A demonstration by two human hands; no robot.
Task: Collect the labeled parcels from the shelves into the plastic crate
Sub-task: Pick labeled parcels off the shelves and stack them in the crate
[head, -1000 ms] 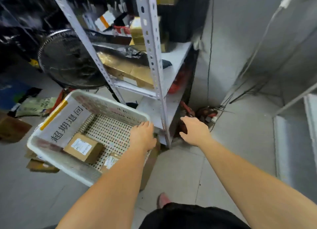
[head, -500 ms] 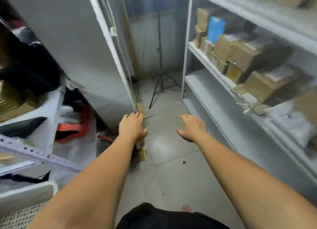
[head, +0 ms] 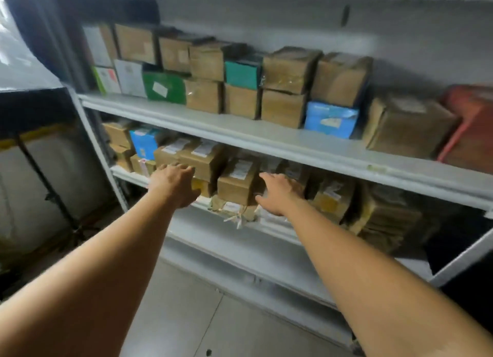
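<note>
Head view. Motion blur softens the whole frame, so the print on the white labels cannot be read. The red thing [head: 469, 127] at the far right of the upper shelf [head: 266, 140] is cut off by the frame edge, and its kind is unclear. Boxes at the back of the middle shelf [head: 128, 175] sit in shadow, and the left hand [head: 173, 185] covers part of those behind it. Both hands are open and hold nothing. The left spreads its fingers forward at the stacked boxes, and the right hand [head: 277, 193] keeps straight fingers beside the right face of a labelled parcel [head: 234, 185]. Whether either hand touches cardboard cannot be told.

The parcel is a brown cardboard box with a white label on top. It stands at the front of the middle shelf between the two hands, just above a flat crumpled packet [head: 234, 213] whose loose strips hang over the shelf edge. The upper shelf bears two tiers of taped brown boxes packed side by side, with a green box [head: 164, 87], a teal box [head: 242, 73] and a blue box [head: 330, 119] among them. The shelves are smooth pale-grey boards.

A bare strip of board runs along the front of the upper shelf. Below the arms lies grey tiled floor [head: 186, 316], and a black stand [head: 48, 191] is at the left.
</note>
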